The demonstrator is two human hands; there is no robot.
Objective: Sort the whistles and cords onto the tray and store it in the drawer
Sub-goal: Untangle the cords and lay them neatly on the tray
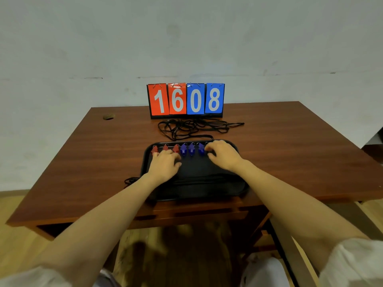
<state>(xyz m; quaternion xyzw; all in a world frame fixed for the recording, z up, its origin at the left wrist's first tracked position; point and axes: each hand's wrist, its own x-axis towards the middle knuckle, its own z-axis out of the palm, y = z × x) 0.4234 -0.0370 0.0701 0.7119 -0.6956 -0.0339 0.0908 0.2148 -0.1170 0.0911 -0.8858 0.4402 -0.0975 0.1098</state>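
Note:
A black tray [241, 186] lies at the table's front edge. Along its far side stand three red whistles [165, 148] and, to their right, blue whistles [191, 150] in a row. My left hand [164, 165] rests palm down on the tray, its fingertips touching the red whistles. My right hand [224, 155] is at the right end of the row, fingers curled round a blue whistle [207, 151] that is mostly hidden. A tangle of black cords [192, 127] lies behind the tray. Some cords [199, 180] lie across the tray's near part, and one cord [130, 180] trails off its left side.
A flip scoreboard [186, 100] reading 1608 stands at the back of the brown table [290, 152]. Under the table's front edge is the drawer [207, 214]. A cable hole [108, 117] is at the back left. The wall is right behind the table.

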